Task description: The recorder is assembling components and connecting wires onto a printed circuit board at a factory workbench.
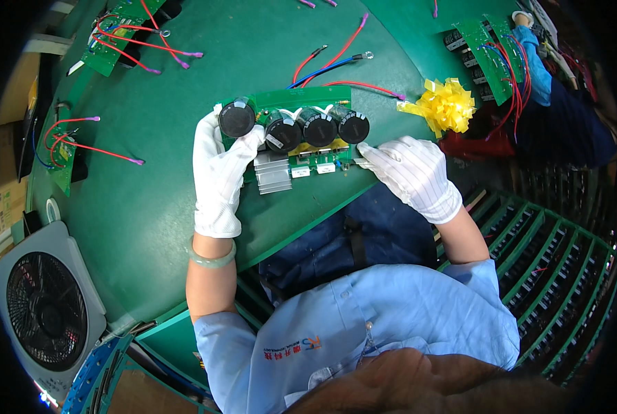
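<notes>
A green circuit board (291, 99) with several black cylindrical capacitors (319, 129) and a finned silver heat sink (274, 174) is tilted up above the green table. My gloved left hand (220, 165) grips its left end, thumb beside the capacitors. At the lower right corner, my gloved right hand (415, 172) is closed, with fingertips pinched at the board's edge. A small pale sliver shows at those fingertips, too small to name. Red wires (368, 85) and a blue wire (322, 72) stretch from behind the board across the table.
A yellow ribbon-like bundle (448, 107) lies right of the board. More wired boards (111, 58) sit at the far left, and others (484, 52) at the far right near a co-worker's blue sleeve (537, 69). A box fan (49, 310) stands lower left; green racks (550, 255) are at right.
</notes>
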`<action>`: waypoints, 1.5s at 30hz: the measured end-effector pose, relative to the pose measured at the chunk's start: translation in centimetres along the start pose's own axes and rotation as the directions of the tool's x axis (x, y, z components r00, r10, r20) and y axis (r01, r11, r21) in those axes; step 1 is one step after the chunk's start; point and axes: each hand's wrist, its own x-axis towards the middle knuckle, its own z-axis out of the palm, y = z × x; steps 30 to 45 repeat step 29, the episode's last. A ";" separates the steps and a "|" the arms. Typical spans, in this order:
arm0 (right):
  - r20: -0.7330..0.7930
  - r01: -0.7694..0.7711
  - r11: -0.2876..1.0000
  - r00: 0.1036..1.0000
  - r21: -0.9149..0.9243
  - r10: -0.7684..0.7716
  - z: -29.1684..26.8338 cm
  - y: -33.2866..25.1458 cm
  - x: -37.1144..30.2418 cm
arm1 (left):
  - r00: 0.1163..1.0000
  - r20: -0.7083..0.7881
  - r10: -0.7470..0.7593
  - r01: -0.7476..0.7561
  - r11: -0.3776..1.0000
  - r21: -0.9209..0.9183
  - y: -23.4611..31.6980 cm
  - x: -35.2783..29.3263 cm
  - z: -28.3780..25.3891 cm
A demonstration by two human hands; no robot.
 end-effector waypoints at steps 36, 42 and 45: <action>-0.162 -0.155 0.988 0.975 -0.012 0.151 1.3 -1.4 -1.4 | 0.999 -0.042 0.009 -0.007 0.999 0.054 0.8 -0.4 0.6; -0.162 -0.155 0.988 0.975 -0.012 0.151 1.3 -1.4 -1.4 | 0.999 -0.042 0.009 -0.007 0.999 0.054 0.8 -0.4 0.6; -0.162 -0.155 0.988 0.975 -0.012 0.151 1.3 -1.4 -1.4 | 0.999 -0.042 0.009 -0.007 0.999 0.054 0.8 -0.4 0.6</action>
